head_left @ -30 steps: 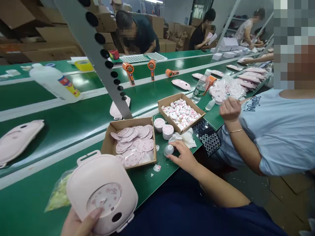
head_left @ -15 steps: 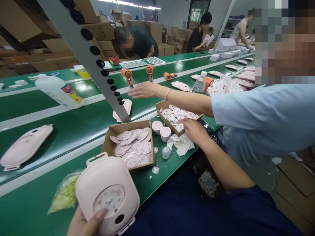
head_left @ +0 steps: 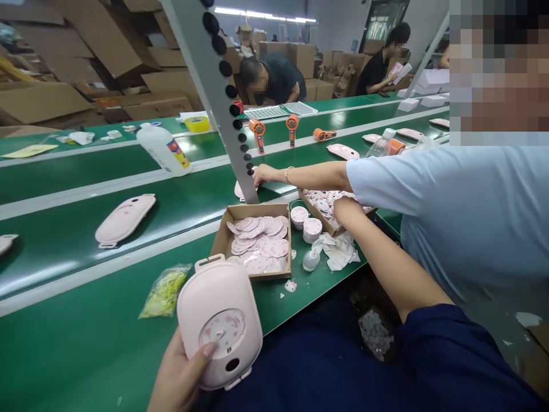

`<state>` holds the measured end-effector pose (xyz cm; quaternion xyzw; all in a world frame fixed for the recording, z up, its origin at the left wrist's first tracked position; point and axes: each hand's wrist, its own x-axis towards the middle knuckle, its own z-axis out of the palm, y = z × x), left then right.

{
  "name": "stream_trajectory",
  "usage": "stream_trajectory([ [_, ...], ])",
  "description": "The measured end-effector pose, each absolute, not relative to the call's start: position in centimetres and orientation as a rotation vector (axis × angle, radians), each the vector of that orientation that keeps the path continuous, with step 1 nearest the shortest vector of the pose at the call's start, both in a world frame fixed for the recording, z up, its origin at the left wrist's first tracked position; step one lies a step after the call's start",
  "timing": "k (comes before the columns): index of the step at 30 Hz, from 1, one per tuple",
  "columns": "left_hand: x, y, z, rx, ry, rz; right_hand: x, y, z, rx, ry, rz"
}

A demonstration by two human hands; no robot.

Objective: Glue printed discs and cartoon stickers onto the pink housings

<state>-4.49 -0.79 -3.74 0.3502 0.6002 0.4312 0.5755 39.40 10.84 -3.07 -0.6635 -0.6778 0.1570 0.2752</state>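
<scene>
My left hand point(head_left: 185, 363) grips a pale pink plastic lid point(head_left: 221, 357) by its lower left side, holding it tilted up above the bench edge. My thumb presses near a round patterned disc point(head_left: 234, 323) set in the lid's face; a dark oval opening lies below the disc. My right hand point(head_left: 348, 210) reaches into a cardboard tray point(head_left: 321, 221) of small white cat-face pieces point(head_left: 322, 204). Its fingers are hidden among the pieces, under a co-worker's arm. Nearer me stands an open cardboard box point(head_left: 221, 232) of loose pink patterned discs point(head_left: 257, 232).
Two stacks of discs point(head_left: 312, 230), a small squeeze bulb point(head_left: 311, 260) and a crumpled white cloth point(head_left: 341, 252) lie by the boxes. A co-worker's hand point(head_left: 265, 173) reaches across behind them. A metal post point(head_left: 218, 97) rises beside the belt. A yellow-green bag point(head_left: 165, 292) lies left.
My right hand has gone deeper among the cat-face pieces. The co-worker's hand has lowered to a pink part on the belt. The view has swung left.
</scene>
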Motion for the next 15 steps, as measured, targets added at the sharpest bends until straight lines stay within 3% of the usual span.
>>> stream_trajectory([
  [6,-4.3,-0.5,-3.8,0.825,1.368,0.994,39.1,8.2,-3.1,-2.053,-1.744,0.267],
  [15,-2.7,-0.9,-3.6,0.952,1.407,1.026,38.8,5.8,-2.0,-2.026,-1.615,0.151],
])
